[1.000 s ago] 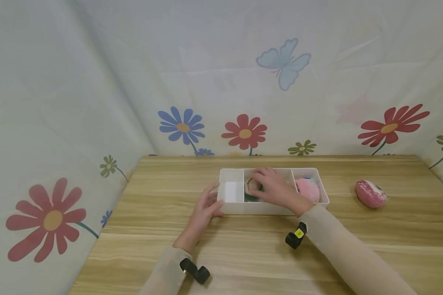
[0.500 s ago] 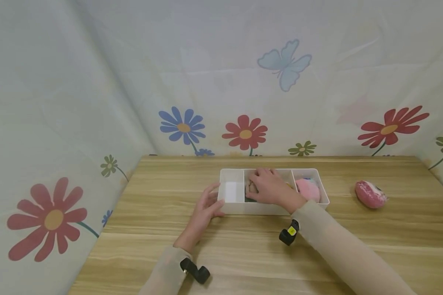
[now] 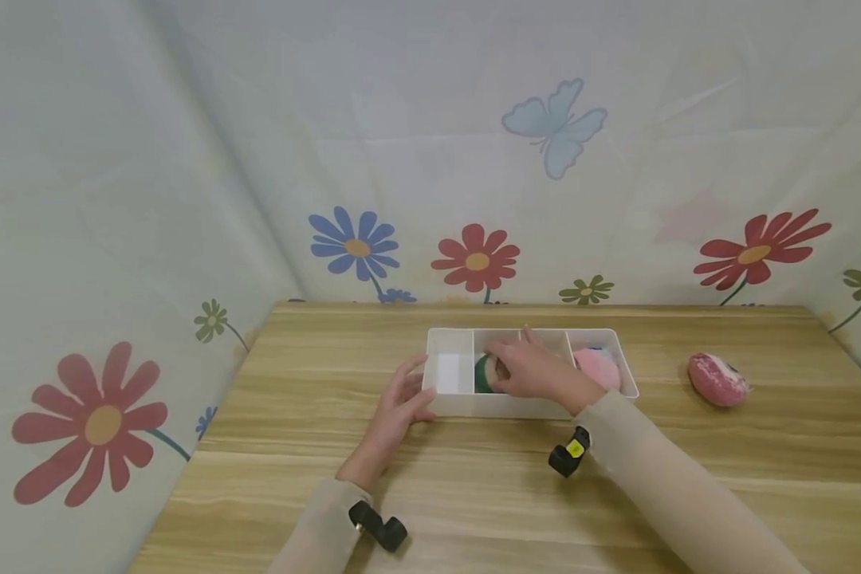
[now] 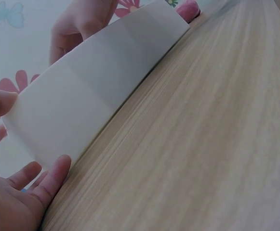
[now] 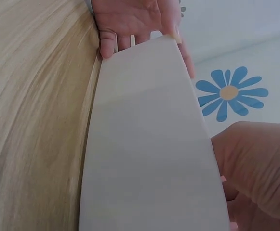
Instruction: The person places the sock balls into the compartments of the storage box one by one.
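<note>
A long white plastic box with inner dividers [image 3: 502, 406] sits on the wood-grained table [image 3: 488, 510], near the middle of the far edge, its long sides running roughly along that edge. The left hand [image 3: 402, 401] rests against the box's left end, its fingers extended and slightly spread along the end wall; the left wrist view shows the thumb at the upper rim. The right hand [image 3: 529, 369] reaches over the near wall into the box, its curled thumb and fingers pinching a rounded green and beige object [image 3: 481, 375] in the second compartment from the left, just beside the divider. The hands are apart from each other.

In the rightmost compartment lies a pink, soft-looking rounded object [image 3: 599, 369]. Well apart from the box, toward the table's right edge, lies a pink and white oval object [image 3: 717, 380]. A pale cloth backdrop [image 3: 402, 143] printed with flowers and a butterfly rises behind the far edge.
</note>
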{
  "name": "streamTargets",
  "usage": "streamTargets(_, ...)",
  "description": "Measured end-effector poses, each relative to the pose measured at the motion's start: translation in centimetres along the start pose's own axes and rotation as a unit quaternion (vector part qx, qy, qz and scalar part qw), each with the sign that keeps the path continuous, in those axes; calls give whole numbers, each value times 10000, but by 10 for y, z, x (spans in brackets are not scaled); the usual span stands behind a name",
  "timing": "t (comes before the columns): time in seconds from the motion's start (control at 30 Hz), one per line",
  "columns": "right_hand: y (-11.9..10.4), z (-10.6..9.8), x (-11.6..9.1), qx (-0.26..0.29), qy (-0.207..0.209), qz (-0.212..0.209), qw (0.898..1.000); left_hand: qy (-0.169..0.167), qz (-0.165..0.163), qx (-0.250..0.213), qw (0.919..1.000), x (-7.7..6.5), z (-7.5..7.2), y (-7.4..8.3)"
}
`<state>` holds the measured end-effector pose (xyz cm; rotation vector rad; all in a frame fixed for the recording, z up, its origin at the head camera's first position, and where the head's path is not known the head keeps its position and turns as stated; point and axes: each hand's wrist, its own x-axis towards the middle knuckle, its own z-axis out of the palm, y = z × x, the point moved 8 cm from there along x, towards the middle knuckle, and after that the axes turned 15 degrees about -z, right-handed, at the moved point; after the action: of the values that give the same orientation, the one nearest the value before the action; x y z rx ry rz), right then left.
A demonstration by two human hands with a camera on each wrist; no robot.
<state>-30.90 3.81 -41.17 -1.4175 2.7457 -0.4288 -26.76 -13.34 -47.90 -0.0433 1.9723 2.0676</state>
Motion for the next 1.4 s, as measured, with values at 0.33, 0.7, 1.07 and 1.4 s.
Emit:
streamTargets(0.33, 3, 0, -12, 136, 331, -81, 9993, 89, 29, -29, 10000, 2, 1, -6)
streamTargets(0.7, 4, -23, -37, 462, 1333, -440, 9890, -55, -65, 64, 9999, -11, 7, 11)
streamTargets(1.07, 26, -42, -81, 179, 2128, 29, 9769, -66, -63, 109, 9999, -13, 6, 14)
streamTargets(1.4, 46, -52, -124, 303, 2507, 284, 9672, -48, -81, 131, 9999, -13, 9, 15)
